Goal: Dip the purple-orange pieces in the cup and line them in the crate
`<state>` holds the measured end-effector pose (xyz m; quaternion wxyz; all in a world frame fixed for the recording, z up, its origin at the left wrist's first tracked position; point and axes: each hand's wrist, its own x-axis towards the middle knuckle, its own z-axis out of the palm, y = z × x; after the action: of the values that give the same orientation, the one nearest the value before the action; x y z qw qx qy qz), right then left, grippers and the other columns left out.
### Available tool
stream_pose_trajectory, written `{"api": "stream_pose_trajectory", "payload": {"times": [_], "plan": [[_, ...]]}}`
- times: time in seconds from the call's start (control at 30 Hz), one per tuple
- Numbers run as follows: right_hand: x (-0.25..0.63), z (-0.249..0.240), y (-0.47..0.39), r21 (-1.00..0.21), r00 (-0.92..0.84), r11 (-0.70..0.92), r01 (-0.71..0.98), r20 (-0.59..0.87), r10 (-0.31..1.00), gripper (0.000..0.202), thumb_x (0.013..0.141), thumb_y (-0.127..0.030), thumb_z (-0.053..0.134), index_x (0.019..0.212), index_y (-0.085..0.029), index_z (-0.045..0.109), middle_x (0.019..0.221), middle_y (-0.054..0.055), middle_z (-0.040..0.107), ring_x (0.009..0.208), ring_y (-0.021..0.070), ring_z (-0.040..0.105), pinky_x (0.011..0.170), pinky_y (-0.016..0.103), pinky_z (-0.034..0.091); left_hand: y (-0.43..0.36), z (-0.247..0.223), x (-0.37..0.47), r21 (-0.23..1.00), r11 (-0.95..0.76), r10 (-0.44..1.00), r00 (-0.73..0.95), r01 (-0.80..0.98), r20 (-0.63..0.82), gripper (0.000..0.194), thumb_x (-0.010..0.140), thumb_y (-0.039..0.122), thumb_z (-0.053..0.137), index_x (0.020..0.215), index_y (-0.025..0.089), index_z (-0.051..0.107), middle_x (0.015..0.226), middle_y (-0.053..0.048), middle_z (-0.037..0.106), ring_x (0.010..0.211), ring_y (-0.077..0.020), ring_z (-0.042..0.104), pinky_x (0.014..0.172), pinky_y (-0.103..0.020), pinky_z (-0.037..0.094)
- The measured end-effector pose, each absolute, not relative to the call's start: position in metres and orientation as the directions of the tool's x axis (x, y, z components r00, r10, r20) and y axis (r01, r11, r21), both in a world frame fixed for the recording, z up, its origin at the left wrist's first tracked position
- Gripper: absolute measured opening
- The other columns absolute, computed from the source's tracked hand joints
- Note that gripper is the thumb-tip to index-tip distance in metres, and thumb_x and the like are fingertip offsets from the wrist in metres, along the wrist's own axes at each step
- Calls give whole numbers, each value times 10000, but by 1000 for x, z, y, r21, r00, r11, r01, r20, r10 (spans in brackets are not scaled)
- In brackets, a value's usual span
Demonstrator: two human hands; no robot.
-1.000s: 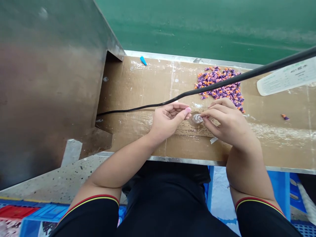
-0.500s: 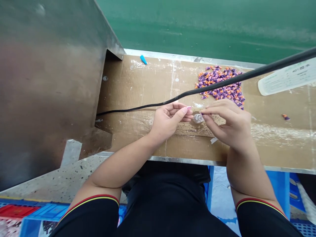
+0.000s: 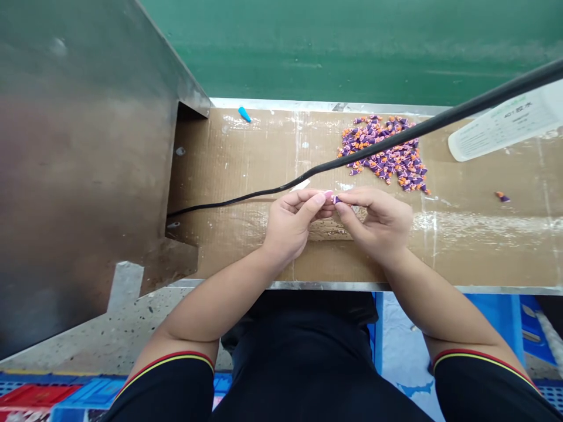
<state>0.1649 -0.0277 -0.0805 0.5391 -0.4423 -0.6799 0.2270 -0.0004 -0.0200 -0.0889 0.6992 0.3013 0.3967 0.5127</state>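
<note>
Left hand (image 3: 292, 223) pinching pink piece (image 3: 328, 195) between thumb and fingers. Right hand (image 3: 378, 221) gripping small purple piece (image 3: 336, 200) just beside it. Both hands close together over cardboard-covered counter (image 3: 246, 234), below black cable (image 3: 323, 168). Pile of purple-orange pieces (image 3: 396, 155) beyond right hand.

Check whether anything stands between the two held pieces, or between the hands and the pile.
Nothing visible separates the pink piece in the left hand from the purple piece in the right hand. The black cable crosses the view of the pile, leaving its near part clear.
</note>
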Motion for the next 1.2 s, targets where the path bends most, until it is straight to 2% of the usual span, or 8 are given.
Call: {"api": "stream_pose_trajectory", "payload": {"times": [0.2, 0.47, 0.63, 0.73, 0.83, 1.03, 1.2], "plan": [[164, -80, -28, -771, -24, 516, 374, 548, 836, 170, 971, -183, 768, 1040, -323, 834, 955, 9, 858, 847, 220, 820, 802, 394, 684, -23, -92, 1, 866, 211, 977, 121, -454, -174, 350, 810, 525, 951, 912, 207, 844, 963, -77, 836, 887, -189, 813, 838, -301, 704], [162, -83, -27, -680, -8, 593, 432, 654, 756, 161, 956, -146, 791, 1038, -284, 799, 925, 3, 854, 812, 191, 826, 762, 340, 693, -26, -96, 3, 908, 47, 997, 75, -416, -18, 247, 905, 458, 891, 944, 216, 856, 998, -67, 842, 896, -188, 819, 860, -317, 719], [163, -82, -28, -621, -37, 614, 487, 688, 725, 165, 948, -147, 799, 1028, -291, 779, 931, -2, 858, 811, 200, 836, 747, 347, 708, -29, -96, 4, 927, -39, 997, 43, -372, 59, 201, 924, 436, 878, 952, 238, 863, 941, -45, 839, 882, -190, 821, 859, -327, 724], [162, -81, -28, -585, -38, 631, 510, 717, 696, 176, 934, -135, 811, 1010, -288, 768, 908, -7, 854, 802, 197, 837, 738, 337, 710, -31, -94, 4, 939, -109, 992, 17, -327, 121, 127, 952, 376, 856, 981, 253, 866, 961, -39, 845, 891, -182, 825, 851, -307, 719], [161, -81, -28, -570, -38, 634, 522, 727, 686, 194, 925, -122, 814, 1016, -287, 764, 918, -6, 856, 818, 197, 840, 755, 334, 714, -32, -92, 4, 941, -199, 978, 11, -274, 210, 67, 988, 295, 816, 1030, 280, 867, 1043, -32, 849, 995, -189, 827, 932, -326, 710], [161, -83, -29, -616, -19, 627, 478, 706, 708, 188, 950, -137, 793, 1067, -281, 768, 969, 15, 860, 870, 204, 841, 816, 364, 717, -30, -94, 2, 911, -381, 922, 4, -156, 386, 183, 1005, 228, 788, 1121, 353, 853, 1176, -12, 829, 1173, -199, 787, 1068, -403, 679], [161, -84, -30, -657, -10, 591, 468, 665, 747, 110, 990, -211, 760, 1064, -292, 776, 982, 18, 856, 878, 215, 837, 820, 407, 719, -34, -96, 1, 916, -365, 928, 16, -167, 373, 234, 1031, 236, 752, 1207, 369, 829, 1253, -14, 816, 1168, -209, 798, 1074, -422, 687]]}}
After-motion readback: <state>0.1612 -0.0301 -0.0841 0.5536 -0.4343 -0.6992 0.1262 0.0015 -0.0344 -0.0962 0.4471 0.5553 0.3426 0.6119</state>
